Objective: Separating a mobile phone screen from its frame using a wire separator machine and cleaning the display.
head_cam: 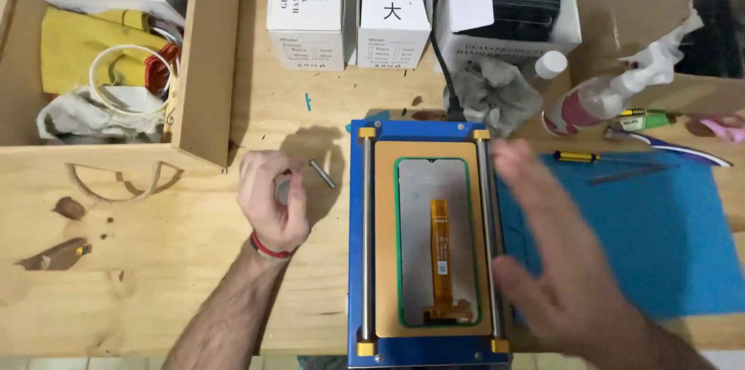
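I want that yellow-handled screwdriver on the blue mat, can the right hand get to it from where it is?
Probably yes. The right hand hovers open at the blue mat's near edge, and the yellow-handled screwdriver lies just beyond its fingertips with only bare mat between them.

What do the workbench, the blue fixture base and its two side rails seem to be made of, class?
Workbench: pale unfinished wood, with visible grain and dark knots.
Blue fixture base: probably painted or anodised metal; smooth, even colour.
Side rails: bare polished metal, silvery with a sheen, ending in gold-coloured caps.
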